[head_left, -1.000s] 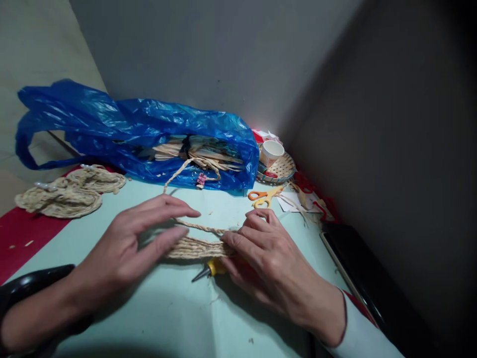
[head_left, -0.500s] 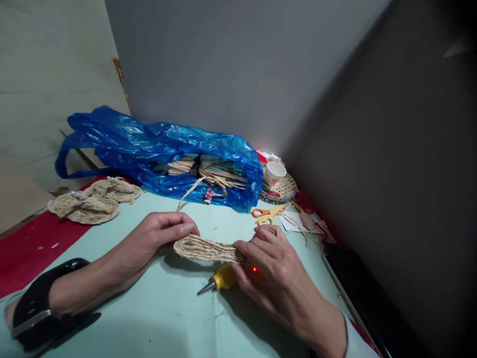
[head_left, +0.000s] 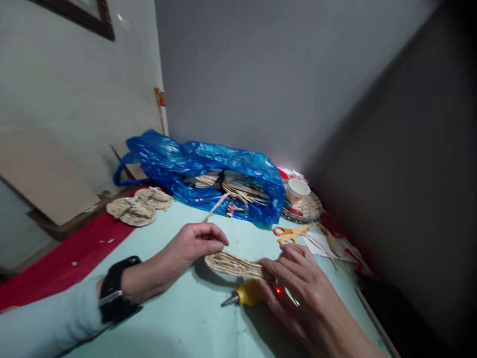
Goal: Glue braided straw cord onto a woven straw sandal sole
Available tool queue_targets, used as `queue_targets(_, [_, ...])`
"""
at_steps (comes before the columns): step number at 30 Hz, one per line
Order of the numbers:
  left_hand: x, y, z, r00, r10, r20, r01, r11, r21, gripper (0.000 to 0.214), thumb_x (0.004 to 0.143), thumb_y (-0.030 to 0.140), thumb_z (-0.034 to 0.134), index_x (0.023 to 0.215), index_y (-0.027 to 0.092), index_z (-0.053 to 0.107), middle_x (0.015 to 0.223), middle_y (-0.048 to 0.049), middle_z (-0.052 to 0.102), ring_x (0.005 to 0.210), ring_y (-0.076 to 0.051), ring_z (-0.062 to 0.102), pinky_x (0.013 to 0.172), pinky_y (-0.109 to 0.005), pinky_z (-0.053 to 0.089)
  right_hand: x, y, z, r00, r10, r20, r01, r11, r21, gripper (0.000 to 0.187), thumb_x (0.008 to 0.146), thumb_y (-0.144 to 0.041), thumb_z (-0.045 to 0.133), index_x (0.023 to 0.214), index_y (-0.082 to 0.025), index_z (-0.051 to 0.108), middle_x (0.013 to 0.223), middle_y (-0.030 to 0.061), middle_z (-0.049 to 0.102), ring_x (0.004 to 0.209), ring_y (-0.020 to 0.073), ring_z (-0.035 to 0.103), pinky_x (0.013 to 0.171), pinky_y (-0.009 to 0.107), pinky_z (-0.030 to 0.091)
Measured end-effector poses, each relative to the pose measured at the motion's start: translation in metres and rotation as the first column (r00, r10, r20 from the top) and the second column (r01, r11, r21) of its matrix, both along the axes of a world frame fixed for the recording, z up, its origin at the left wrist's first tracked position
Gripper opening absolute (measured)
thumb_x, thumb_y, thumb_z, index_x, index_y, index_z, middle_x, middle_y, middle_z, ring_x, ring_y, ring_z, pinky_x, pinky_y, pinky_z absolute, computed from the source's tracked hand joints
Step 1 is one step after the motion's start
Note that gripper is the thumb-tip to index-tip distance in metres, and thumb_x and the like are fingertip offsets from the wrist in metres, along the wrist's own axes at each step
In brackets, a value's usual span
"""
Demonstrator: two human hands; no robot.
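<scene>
A flat oblong coil of braided straw cord [head_left: 233,264] hangs above the table between my hands. My right hand [head_left: 298,278] is closed on its right end, thumb below and fingers on top. My left hand [head_left: 201,241] is at the other end, with thumb and fingertips pinched together at the cord by the coil's upper left edge; its exact grip is partly hidden. The free straw cord [head_left: 218,206] runs from behind my left hand towards the blue bag, past a small pink patterned clip [head_left: 230,209]. A yellow glue gun [head_left: 249,292] with a metal nozzle lies beneath the coil, its rear hidden by my right hand.
At the back, a blue plastic bag [head_left: 179,159] holds straw bundles [head_left: 246,191]. Finished-looking straw coils [head_left: 131,211] lie left on red cloth [head_left: 80,253]. Orange-and-yellow scissors [head_left: 292,232] and a woven tray [head_left: 311,205] bearing a paper cup [head_left: 297,190] are at right, near a grey wall.
My view has swung left and up, so everything appears shifted right and lower. My left fingertips sit slightly higher off the coil's end; my right hand keeps its hold.
</scene>
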State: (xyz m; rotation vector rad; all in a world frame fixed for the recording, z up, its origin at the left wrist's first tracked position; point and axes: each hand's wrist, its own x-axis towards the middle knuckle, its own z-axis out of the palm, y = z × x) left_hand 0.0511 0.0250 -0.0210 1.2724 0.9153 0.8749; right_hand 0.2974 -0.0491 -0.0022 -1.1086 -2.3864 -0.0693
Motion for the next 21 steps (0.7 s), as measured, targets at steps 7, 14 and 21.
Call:
queue_targets(7, [0.000, 0.000, -0.003, 1.000, 0.000, 0.010, -0.001, 0.996, 0.092, 0.012, 0.080, 0.028, 0.080, 0.084, 0.018, 0.073, 0.078, 0.0010, 0.070, 0.074, -0.016, 0.062, 0.074, -0.032, 0.050, 0.009, 0.007, -0.001, 0.997, 0.072, -0.033, -0.064, 0.980, 0.188, 0.019, 0.097, -0.019, 0.061, 0.114, -0.027, 0.067, 0.078, 0.0045, 0.073, 0.073, 0.0276, 0.068, 0.080, 0.046, 0.057])
queue_targets(14, [0.005, -0.001, -0.009, 0.987, -0.017, -0.160, 0.051, 0.977, 0.207, 0.024, 0.100, 0.038, 0.070, 0.109, 0.017, 0.071, 0.110, -0.0058, 0.075, 0.095, -0.022, 0.073, 0.085, -0.043, 0.062, 0.014, 0.012, -0.006, 0.995, 0.073, 0.070, -0.088, 0.966, 0.243, 0.024, 0.095, -0.012, 0.062, 0.117, -0.022, 0.062, 0.081, 0.0021, 0.074, 0.078, 0.0251, 0.071, 0.086, 0.044, 0.055])
queue_targets(21, [-0.061, 0.008, 0.043, 0.878, 0.272, -0.393, -0.095, 0.905, 0.414, 0.027, 0.104, 0.043, 0.062, 0.105, 0.018, 0.072, 0.104, -0.0052, 0.076, 0.089, -0.020, 0.072, 0.084, -0.041, 0.062, 0.006, 0.003, -0.005, 1.000, -0.021, 0.016, 0.017, 0.973, 0.230, 0.014, 0.104, -0.019, 0.052, 0.108, -0.023, 0.064, 0.091, 0.0053, 0.079, 0.088, 0.0268, 0.073, 0.083, 0.041, 0.053])
